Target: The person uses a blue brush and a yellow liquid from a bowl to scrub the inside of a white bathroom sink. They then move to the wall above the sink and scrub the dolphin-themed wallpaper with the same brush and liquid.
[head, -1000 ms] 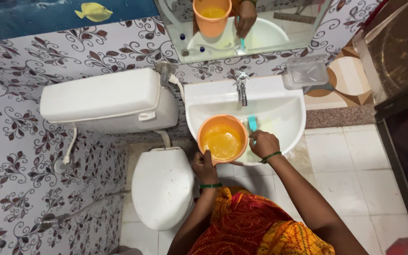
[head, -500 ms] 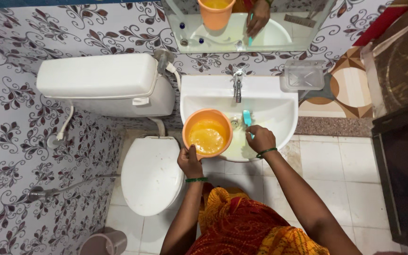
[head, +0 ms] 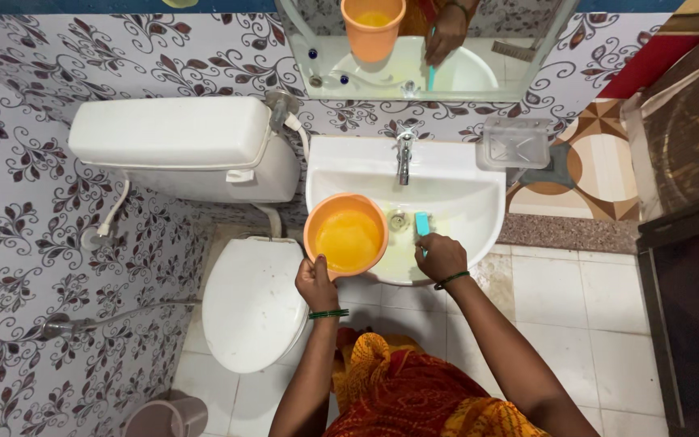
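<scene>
left hand fingers grip the orange mug; right hand fingers seemingly clasp the teal brush over the sink.

Your left hand is holding the mug over the sink's left edge; the toilet is sitting further left.

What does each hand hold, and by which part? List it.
The left hand grips the orange mug by its near rim, over the white sink. The right hand holds a teal brush by its handle end, head inside the basin.
</scene>
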